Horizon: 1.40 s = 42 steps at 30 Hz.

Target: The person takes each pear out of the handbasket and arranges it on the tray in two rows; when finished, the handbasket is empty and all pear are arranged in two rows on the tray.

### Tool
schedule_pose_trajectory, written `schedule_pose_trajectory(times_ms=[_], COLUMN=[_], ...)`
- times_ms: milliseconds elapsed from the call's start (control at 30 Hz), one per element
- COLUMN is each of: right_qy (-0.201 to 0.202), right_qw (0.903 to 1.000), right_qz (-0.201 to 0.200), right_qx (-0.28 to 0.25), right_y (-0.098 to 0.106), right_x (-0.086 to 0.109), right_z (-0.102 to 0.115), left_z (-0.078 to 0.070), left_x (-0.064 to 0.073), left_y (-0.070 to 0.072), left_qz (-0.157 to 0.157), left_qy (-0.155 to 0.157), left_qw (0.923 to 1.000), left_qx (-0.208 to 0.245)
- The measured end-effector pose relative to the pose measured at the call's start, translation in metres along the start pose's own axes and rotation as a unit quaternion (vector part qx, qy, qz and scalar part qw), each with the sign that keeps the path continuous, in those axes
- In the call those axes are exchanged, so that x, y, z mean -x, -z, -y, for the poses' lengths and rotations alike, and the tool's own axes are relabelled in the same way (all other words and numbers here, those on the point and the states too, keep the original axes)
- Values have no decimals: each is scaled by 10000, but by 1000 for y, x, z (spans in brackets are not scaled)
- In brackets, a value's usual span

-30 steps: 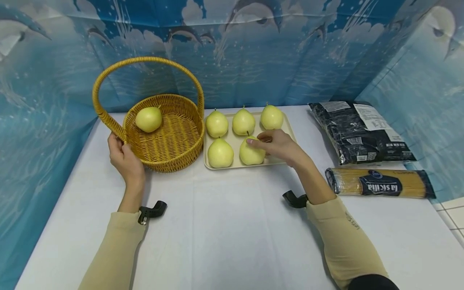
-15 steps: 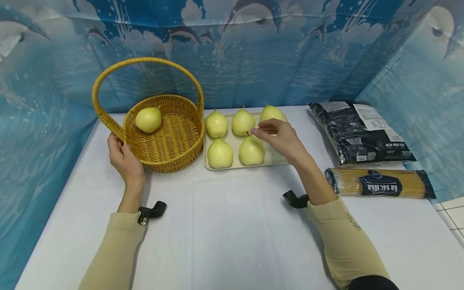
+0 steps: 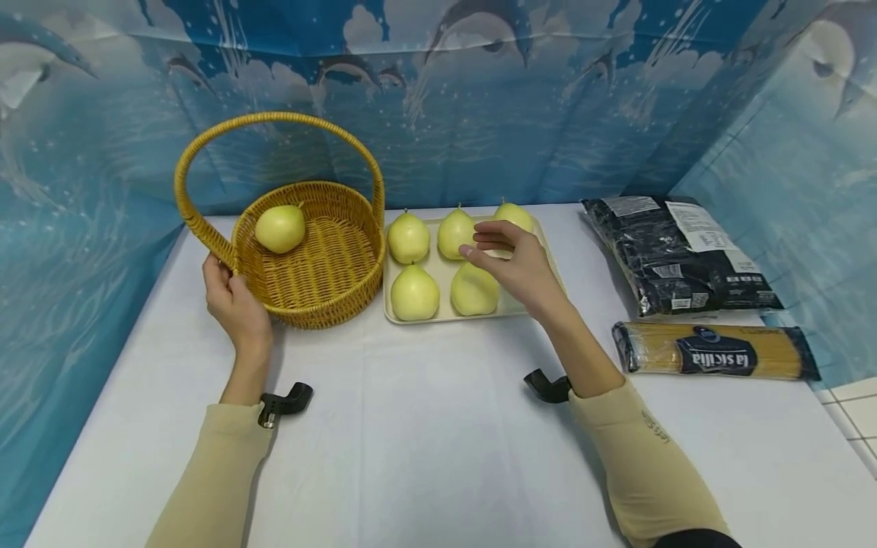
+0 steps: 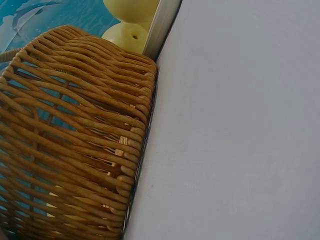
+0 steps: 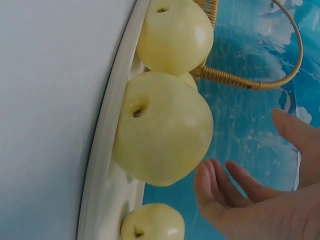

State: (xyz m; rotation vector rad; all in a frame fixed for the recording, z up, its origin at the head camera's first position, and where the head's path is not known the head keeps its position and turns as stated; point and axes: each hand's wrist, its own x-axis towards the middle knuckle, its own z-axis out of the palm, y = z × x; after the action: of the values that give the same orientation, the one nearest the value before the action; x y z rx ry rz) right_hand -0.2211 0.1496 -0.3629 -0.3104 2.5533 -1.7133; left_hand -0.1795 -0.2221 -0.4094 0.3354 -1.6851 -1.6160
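My left hand (image 3: 240,312) holds the left side of the wicker basket (image 3: 322,312), where its tall arched handle meets the rim. One yellow-green pear (image 3: 280,228) lies inside, against the left wall. To the basket's right, a cream tray (image 3: 438,320) bears several more pears in two rows. Over the tray's right part hovers my right hand (image 3: 517,266), thumb and fingers apart with nothing between them. Just below it sits the front-right pear (image 3: 474,291). The right wrist view shows that pear (image 5: 165,130) apart from the fingertips (image 5: 202,175).
A black plastic package (image 3: 685,259) with white labels lies at the right. In front of it is a pack of spaghetti (image 3: 715,350). A blue dolphin-print curtain (image 3: 438,137) hangs along the back. White cloth (image 3: 411,426) covers the table.
My right hand has let go of the front-right pear and risen off it, then shifted slightly left with the fingers spread wider. The left hand and basket stay put.
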Motion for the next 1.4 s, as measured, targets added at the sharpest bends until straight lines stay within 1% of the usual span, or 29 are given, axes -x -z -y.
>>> schedule_pose_trajectory(times_ms=[133,267,333,467,600,700,800,867,967,1133,1233,1300,1400], right_qy=[108,119,116,186,282,333,381,405,409,418,496,522,524], right_qw=[9999,9997,9996,9991,9986,9981,9973,9966,9960,9952,9939,9931,9927], right_qz=[-21,49,122,306,419,489,596,682,761,862,970,1036,1084], right_qx=[-115,-228,-239,-238,-186,-192,-214,-243,-219,-174,-163,-142,-89], right_y=[-9,-19,-26,-41,-55,-65,-74,-80,-91,-110,-121,-127,-134], right_x=[-2,-6,-8,-11,-16,-17,-18,-19,-20,-23,-24,-25,-25], right_z=[8,17,20,27,32,36,40,44,50,59,62,64,66], left_z=[-1,3,9,26,19,19,33,35,31,12,4,3,5], left_x=[-1,-2,-4,-10,-7,-7,-13,-14,-12,-4,0,1,1], left_y=[1,1,1,2,0,0,3,4,4,1,0,-1,-2], left_qz=[-57,-77,-71,-45,-23,0,-6,-8,-17,17,-5,-38,-89], left_qy=[-12,116,162,63,-2,-12,-33,-58,-65,-35,4,13,-31], left_qw=[10000,9999,9998,10000,10000,10000,10000,10000,10000,10000,10000,10000,9998], left_qx=[-68,-68,-61,30,87,49,-10,-21,-38,9,-16,-51,-196])
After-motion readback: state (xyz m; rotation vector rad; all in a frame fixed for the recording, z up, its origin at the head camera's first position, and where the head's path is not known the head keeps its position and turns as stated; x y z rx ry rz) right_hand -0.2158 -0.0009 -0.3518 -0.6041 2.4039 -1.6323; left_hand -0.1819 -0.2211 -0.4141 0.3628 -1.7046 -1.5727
